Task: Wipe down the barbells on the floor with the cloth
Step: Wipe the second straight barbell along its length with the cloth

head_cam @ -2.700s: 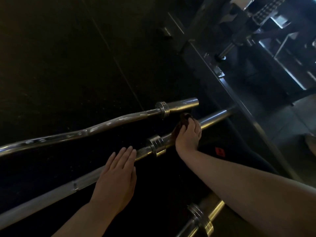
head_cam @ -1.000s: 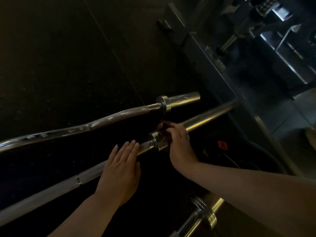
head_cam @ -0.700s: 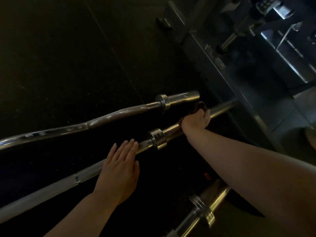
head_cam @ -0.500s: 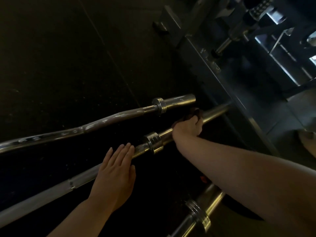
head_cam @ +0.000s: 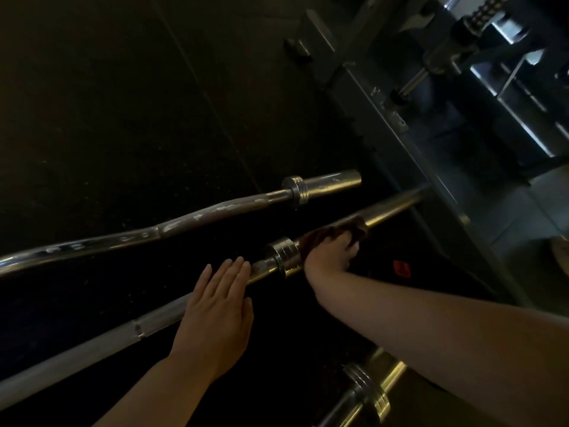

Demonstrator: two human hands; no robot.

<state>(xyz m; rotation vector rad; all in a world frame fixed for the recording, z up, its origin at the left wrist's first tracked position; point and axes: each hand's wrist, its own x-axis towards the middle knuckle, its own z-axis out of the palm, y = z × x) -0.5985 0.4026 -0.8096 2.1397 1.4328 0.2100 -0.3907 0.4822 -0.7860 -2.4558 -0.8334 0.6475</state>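
You have three barbells on the floor (head_cam: 123,118): a curved bar (head_cam: 215,211) farthest, a straight bar (head_cam: 160,318) in the middle, and a third bar (head_cam: 366,392) nearest, at lower right. Your left hand (head_cam: 215,315) lies flat, fingers straight, on the straight bar's shaft. Your right hand (head_cam: 331,252) grips the one cloth (head_cam: 354,226) around that bar, just past its collar (head_cam: 281,254).

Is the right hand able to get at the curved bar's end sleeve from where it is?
Probably yes. The right hand grips the cloth on the straight barbell, and the curved bar's sleeve lies just beyond, with only bare floor between them.
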